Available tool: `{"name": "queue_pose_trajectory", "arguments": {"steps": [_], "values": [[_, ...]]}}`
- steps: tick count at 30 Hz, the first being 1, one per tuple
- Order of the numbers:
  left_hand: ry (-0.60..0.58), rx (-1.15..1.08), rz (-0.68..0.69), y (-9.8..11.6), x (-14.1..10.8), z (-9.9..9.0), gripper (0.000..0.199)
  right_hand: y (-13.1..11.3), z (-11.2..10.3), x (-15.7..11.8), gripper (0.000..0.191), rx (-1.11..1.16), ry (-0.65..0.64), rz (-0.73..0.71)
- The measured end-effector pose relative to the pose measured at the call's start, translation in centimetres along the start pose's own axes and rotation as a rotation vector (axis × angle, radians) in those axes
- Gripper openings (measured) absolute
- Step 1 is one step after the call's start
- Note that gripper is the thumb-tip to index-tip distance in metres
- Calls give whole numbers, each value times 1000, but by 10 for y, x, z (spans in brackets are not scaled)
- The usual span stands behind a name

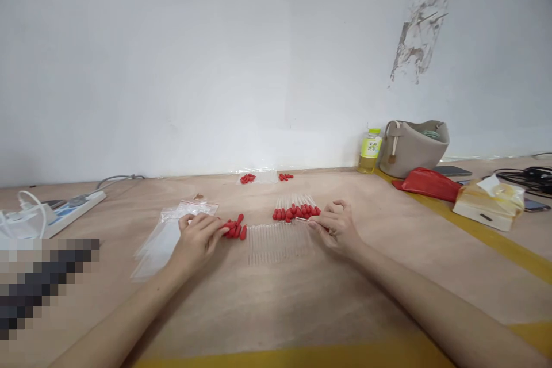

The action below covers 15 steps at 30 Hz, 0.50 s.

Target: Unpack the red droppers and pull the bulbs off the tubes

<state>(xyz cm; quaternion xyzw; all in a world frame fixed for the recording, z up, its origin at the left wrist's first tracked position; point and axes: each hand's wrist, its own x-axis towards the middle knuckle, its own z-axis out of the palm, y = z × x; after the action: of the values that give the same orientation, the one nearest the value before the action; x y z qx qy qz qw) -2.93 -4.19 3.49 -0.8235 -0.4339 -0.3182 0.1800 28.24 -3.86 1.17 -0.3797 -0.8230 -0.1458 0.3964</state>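
Note:
My left hand (199, 237) rests on the wooden table (276, 305) with its fingertips on a small heap of loose red rubber bulbs (236, 230). My right hand (336, 225) pinches a clear glass dropper tube beside a cluster of assembled droppers with red bulbs (296, 210). Between both hands lies a row of bare clear glass tubes (276, 241), side by side.
Clear plastic bags (166, 236) lie left of my left hand. More red bulbs (248, 178) sit near the wall. A power strip (64, 213) with cables is far left. A yellow drink bottle (370, 150), grey bag (414, 146), red pouch (429, 184) and tissue pack (489, 202) stand right.

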Motion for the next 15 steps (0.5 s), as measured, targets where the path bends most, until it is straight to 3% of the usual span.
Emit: {"name": "queue_pose_trajectory", "arguments": {"steps": [3, 10, 15], "values": [[8, -107, -159, -18, 4, -4, 26, 11, -2, 4, 23, -71, -94, 90], [53, -150, -439, -34, 3, 2, 37, 9, -6, 5, 17, -222, -285, 405], [88, -251, -505, -40, 3, -3, 39, 4, 6, -2, 21, -137, -322, 423]]}}
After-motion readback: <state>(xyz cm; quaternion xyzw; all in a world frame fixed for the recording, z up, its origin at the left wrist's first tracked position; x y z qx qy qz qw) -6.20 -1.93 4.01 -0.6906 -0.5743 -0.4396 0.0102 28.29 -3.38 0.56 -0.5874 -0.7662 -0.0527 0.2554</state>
